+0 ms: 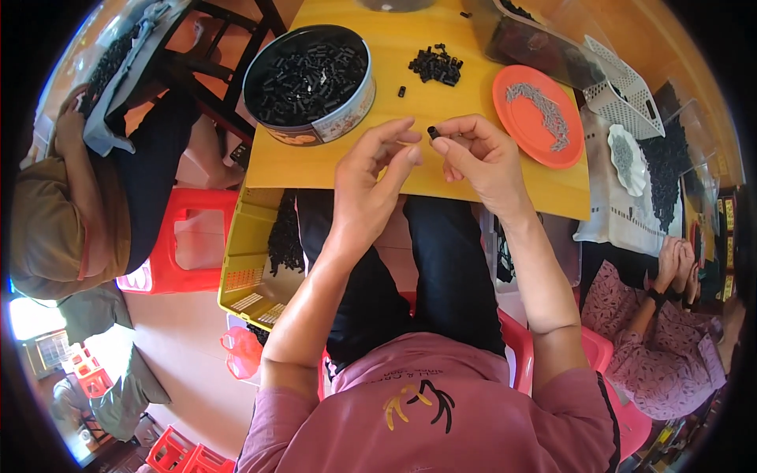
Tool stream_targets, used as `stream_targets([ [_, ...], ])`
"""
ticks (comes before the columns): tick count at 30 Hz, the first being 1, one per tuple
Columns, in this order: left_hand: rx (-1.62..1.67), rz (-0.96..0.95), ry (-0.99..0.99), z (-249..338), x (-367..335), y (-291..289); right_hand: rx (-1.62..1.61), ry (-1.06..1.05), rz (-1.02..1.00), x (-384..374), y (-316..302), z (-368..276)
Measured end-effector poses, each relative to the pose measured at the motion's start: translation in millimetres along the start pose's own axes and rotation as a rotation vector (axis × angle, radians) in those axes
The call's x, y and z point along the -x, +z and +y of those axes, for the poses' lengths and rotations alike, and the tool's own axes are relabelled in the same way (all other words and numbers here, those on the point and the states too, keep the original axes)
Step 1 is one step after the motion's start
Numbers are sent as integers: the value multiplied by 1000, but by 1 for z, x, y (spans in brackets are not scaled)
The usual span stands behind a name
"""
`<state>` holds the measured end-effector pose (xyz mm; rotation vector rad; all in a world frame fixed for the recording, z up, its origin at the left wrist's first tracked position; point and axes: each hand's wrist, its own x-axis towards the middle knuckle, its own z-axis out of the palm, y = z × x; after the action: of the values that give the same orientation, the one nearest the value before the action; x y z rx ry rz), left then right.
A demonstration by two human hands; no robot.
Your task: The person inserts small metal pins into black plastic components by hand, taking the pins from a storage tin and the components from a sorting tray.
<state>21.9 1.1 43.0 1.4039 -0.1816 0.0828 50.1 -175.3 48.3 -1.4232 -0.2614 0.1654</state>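
Note:
Between the thumb and forefinger of my right hand [481, 158] is a small black plastic piece [433, 132], held over the near part of the yellow table [307, 162]. Just left of it hovers my left hand [369, 169], its thumb and fingers apart and nothing visible in them. Beyond that hand stands a round tin [343, 126] full of similar black pieces. A loose pile of black pieces [436, 65] lies farther back, with one single piece [402, 91] nearer me. An orange plate [512, 138] to the right carries many small silver-grey metal parts [544, 118].
A clear plastic bin [536, 47] and a white perforated basket [627, 98] stand at the back right. Beyond the plate is a white scalloped dish [631, 181]. A yellow crate [244, 260] sits below the table's left. People sit on both sides, near red stools [185, 272].

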Motion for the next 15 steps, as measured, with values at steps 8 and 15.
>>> stream_targets([
  [8,-24,36,160,-13,1,28,-130,0,36,19,-5,-5],
  [15,-32,73,140,-24,2,37,68,-50,126,29,-3,11],
])
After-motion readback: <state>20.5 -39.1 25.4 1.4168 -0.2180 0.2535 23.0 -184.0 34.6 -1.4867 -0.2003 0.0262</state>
